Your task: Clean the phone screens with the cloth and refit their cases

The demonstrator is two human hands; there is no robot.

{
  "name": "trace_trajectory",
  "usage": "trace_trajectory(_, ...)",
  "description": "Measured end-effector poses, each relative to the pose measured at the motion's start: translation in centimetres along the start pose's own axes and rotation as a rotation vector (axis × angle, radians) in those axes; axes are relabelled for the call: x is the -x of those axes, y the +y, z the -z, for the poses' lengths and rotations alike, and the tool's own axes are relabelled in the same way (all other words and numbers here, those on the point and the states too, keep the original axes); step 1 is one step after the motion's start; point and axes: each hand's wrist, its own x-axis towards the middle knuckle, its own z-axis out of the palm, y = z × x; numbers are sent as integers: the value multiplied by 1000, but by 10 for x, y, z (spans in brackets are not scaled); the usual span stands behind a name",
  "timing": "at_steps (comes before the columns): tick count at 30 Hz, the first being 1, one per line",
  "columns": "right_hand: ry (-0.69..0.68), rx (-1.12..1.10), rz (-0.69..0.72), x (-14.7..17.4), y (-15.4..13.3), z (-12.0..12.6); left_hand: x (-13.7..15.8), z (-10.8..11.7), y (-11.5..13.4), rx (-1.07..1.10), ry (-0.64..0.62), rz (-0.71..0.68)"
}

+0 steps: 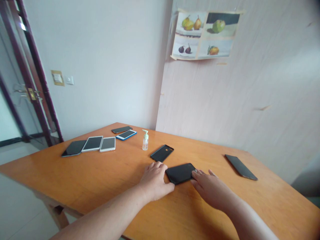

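A black smartphone [181, 173] lies flat on the wooden table in front of me. My left hand [155, 181] is at its left end, with fingers at the far corner and thumb at the near corner, spanning the phone. At the right end, my right hand [212, 190] rests its outstretched fingertips on the phone's edge; one finger stands apart from the others. Just beyond the phone sits an empty black phone case [162, 153], with a round hole and a camera cutout. It touches neither hand.
A pump bottle [145, 141] stands behind the case. Toward the left lie a dark phone [73, 148], white phones [93, 143], a blue-edged phone [126, 134] and another black phone [122, 129]. A black phone [240, 166] lies at right. Walls border the wooden table [120, 173].
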Motion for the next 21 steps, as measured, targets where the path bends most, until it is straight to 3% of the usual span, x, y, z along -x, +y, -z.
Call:
trace_trajectory(6, -82, -268, 294, 8, -38, 4, 0, -1, -1, 4, -1, 6)
trace_trajectory(13, 8, -213, 85, -7, -15, -6, 0, -3, 0, -2, -12, 14)
trace_trajectory(21, -30, -349, 232, -12, -44, -9, 0, -2, 1, -19, -10, 25)
